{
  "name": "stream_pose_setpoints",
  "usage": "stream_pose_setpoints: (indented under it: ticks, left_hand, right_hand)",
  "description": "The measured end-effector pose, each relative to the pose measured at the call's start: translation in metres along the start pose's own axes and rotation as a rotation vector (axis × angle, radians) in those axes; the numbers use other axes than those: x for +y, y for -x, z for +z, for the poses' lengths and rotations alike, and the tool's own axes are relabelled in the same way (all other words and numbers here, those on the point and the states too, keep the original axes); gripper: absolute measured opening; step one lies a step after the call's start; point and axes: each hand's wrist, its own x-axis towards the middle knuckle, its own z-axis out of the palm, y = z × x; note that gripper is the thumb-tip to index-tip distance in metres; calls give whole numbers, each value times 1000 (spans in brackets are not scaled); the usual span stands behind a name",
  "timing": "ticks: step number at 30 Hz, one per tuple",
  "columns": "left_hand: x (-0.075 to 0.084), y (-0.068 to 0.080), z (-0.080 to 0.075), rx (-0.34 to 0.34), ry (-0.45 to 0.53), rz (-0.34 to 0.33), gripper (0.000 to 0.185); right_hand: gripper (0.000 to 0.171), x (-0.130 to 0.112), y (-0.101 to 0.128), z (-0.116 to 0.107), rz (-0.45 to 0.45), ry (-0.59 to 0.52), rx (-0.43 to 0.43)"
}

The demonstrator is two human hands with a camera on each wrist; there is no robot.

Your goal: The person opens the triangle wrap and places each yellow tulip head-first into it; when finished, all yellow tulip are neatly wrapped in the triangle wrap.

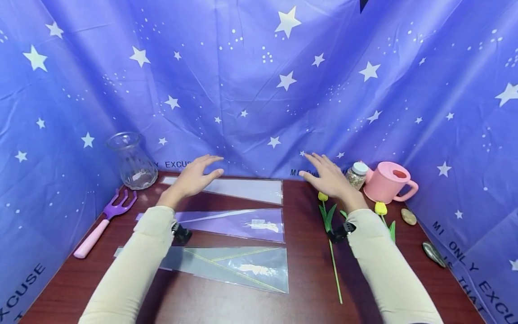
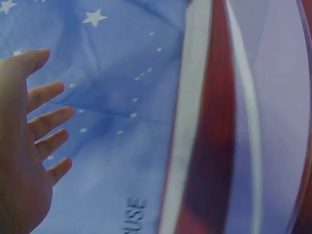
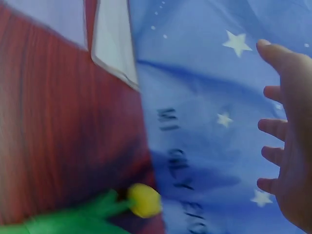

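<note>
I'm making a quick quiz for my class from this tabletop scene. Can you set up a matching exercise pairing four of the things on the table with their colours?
Things:
1. watering can
2. garden fork
3. tulip
4. vase

Colours:
A. clear glass
B. yellow bloom on a green stem
C. pink all over
D. purple prongs with a pink handle

Right pairs: 1-C, 2-D, 3-B, 4-A
</note>
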Motion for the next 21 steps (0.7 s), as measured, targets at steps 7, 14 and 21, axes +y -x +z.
stream_pose_setpoints:
  ticks: [7,14,21]
  left_hand:
    - [0,-15,36,0,210,-92,52]
    - [1,-25,68,8,323,-150,48]
    - [1,-26,85,9,395,-168,45]
  right_hand:
    - [64,-3,-17,54,33,-239,-2]
    - [48,-4,-27,104,102,-380,41]
    - [41,-9,-34,133,148,-282,63]
